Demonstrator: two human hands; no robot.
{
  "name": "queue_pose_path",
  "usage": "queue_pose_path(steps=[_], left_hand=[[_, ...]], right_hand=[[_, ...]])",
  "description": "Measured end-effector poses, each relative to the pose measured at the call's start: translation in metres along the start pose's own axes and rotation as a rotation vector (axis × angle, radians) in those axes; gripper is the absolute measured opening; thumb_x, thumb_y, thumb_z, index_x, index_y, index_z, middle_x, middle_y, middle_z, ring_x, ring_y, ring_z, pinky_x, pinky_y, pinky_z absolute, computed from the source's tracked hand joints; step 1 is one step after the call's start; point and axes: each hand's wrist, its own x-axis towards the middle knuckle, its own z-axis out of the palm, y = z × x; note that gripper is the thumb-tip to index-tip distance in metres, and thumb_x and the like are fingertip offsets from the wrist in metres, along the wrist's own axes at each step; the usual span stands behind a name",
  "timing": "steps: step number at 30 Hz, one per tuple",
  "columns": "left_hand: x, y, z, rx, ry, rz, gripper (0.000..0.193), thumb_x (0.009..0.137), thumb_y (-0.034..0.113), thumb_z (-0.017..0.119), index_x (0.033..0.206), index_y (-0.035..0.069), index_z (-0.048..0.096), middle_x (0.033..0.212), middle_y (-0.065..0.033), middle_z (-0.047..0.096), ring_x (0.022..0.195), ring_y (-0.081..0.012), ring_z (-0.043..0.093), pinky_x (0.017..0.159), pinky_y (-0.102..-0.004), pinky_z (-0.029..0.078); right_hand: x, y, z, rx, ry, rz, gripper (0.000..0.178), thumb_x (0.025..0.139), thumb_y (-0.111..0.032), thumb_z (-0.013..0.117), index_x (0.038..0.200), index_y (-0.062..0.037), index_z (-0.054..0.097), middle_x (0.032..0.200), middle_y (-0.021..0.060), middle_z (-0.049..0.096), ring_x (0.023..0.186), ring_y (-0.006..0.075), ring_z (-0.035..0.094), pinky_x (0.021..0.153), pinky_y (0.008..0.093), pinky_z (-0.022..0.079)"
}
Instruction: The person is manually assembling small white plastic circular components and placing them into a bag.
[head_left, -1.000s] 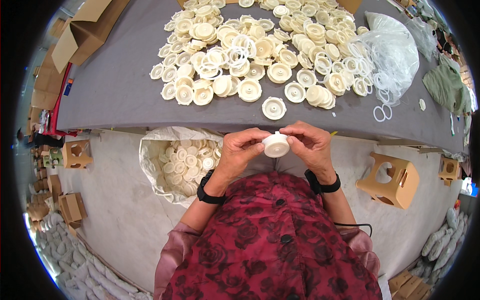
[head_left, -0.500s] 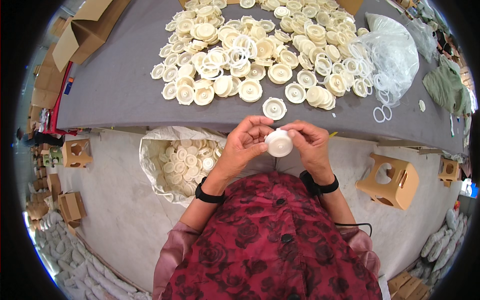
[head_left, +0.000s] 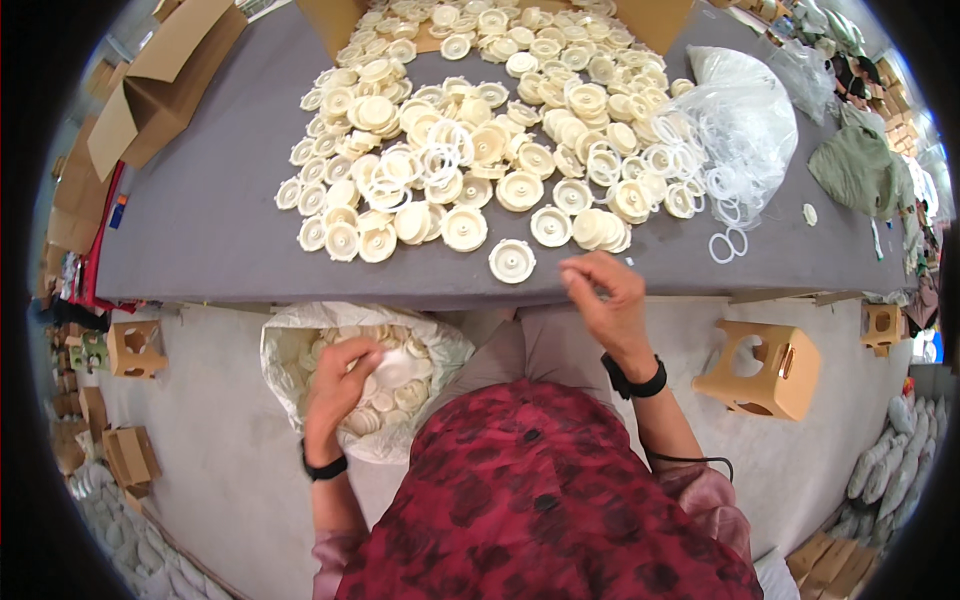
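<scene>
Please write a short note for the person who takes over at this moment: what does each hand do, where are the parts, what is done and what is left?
Left hand: down in the white sack on the floor, holding a cream disc over the discs collected there.
Right hand: at the grey table edge, fingers pinched; whether it holds anything is unclear.
Done: the sack already holds many discs.
Left: a large pile of discs and clear rings on the table; nearest is a single disc.

hands split, left hand (head_left: 340, 385) w/ disc (head_left: 397, 366) over bag (head_left: 285, 345), right hand (head_left: 605, 295) at table edge

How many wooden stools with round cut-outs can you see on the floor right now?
3: one large wooden stool right of the person, a small one farther right, another at left. Others may be hidden beyond the rim.
</scene>
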Motion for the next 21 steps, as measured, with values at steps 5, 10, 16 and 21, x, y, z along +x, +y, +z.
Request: queue_pose_path(steps=[5, 10, 16, 21], left_hand=[[-0.020, -0.018, -0.007, 0.685, 0.201, 0.133, 0.024, 0.083, 0.005, 0.067, 0.106, -0.001, 0.069, 0.102, -0.0195, 0.069, 0.093, -0.0342, 0.065, 0.085, -0.0378, 0.050], [0.021, 0.021, 0.045, 0.075, 0.073, 0.313, 0.027, 0.081, 0.006, 0.071, 0.108, 0.001, 0.069, 0.103, -0.0146, 0.070, 0.093, -0.0308, 0.065, 0.083, -0.0365, 0.050], [0.092, 0.088, 0.098, 0.065, -0.029, 0.512, 0.033, 0.079, 0.006, 0.072, 0.111, 0.001, 0.066, 0.100, -0.0154, 0.066, 0.091, -0.0332, 0.063, 0.081, -0.0397, 0.049], [0.160, 0.129, 0.141, 0.151, 0.037, 0.679, 0.050, 0.074, 0.006, 0.075, 0.122, 0.004, 0.060, 0.109, -0.0155, 0.060, 0.101, -0.0326, 0.058, 0.086, -0.0400, 0.047]], right_hand=[[0.066, 0.020, -0.033, -0.417, 0.205, -0.177, 0.010, 0.080, -0.005, 0.069, 0.089, -0.0011, 0.069, 0.084, 0.0096, 0.065, 0.078, 0.0241, 0.060, 0.068, 0.0353, 0.048], [0.118, 0.051, -0.037, -1.015, 0.035, -0.227, 0.012, 0.076, -0.014, 0.072, 0.080, -0.0043, 0.068, 0.084, 0.0118, 0.062, 0.089, 0.0303, 0.058, 0.075, 0.0435, 0.046], [0.124, 0.056, -0.043, -0.693, 0.270, -0.220, 0.007, 0.080, -0.010, 0.069, 0.079, -0.0032, 0.068, 0.081, 0.0103, 0.064, 0.078, 0.0255, 0.059, 0.069, 0.0389, 0.047], [0.095, 0.035, -0.064, -0.191, 0.341, 0.064, 0.010, 0.086, -0.010, 0.069, 0.090, -0.0003, 0.070, 0.074, 0.0031, 0.066, 0.062, 0.0079, 0.053, 0.058, 0.0243, 0.043]])
